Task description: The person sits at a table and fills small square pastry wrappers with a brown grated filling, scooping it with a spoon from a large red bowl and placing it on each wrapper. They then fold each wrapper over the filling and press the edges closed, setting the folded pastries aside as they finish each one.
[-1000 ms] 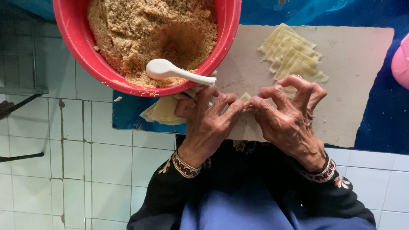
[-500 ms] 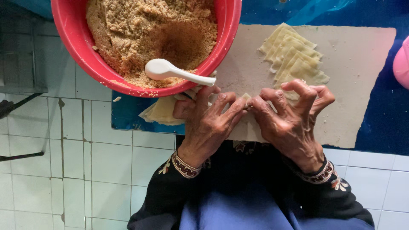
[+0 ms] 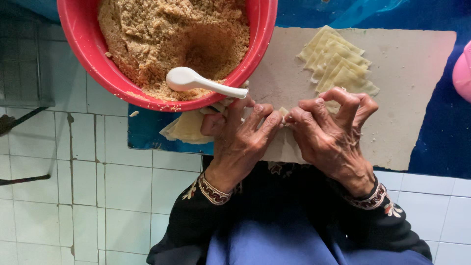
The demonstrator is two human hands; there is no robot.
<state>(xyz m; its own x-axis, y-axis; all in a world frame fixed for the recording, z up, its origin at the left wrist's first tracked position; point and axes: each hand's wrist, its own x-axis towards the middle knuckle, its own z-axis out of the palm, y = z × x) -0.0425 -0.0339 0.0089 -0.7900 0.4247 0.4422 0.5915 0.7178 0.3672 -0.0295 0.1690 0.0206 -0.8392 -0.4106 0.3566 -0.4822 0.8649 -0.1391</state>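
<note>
My left hand (image 3: 240,135) and my right hand (image 3: 331,132) meet over the near edge of a beige board (image 3: 412,122). Between their fingertips they pinch a small pale dough wrapper (image 3: 283,112), mostly hidden by the fingers. A red bowl (image 3: 105,73) full of crumbly brown filling sits just beyond my left hand, with a white spoon (image 3: 196,82) lying in it, handle pointing towards my fingers. A stack of pale square wrappers (image 3: 184,128) lies under the bowl's rim to the left of my left hand. Several folded wrappers (image 3: 336,61) lie fanned out on the board beyond my right hand.
The board rests on a blue low table (image 3: 441,147). A pink object (image 3: 462,71) shows at the right edge. White floor tiles (image 3: 73,196) spread below and to the left. A dark metal bar (image 3: 19,118) crosses at the far left. My dark sleeves and blue lap fill the bottom.
Both hands have drawn closer together on the wrapper, with the right hand's fingers curled down more. The bowl and spoon stay in place.
</note>
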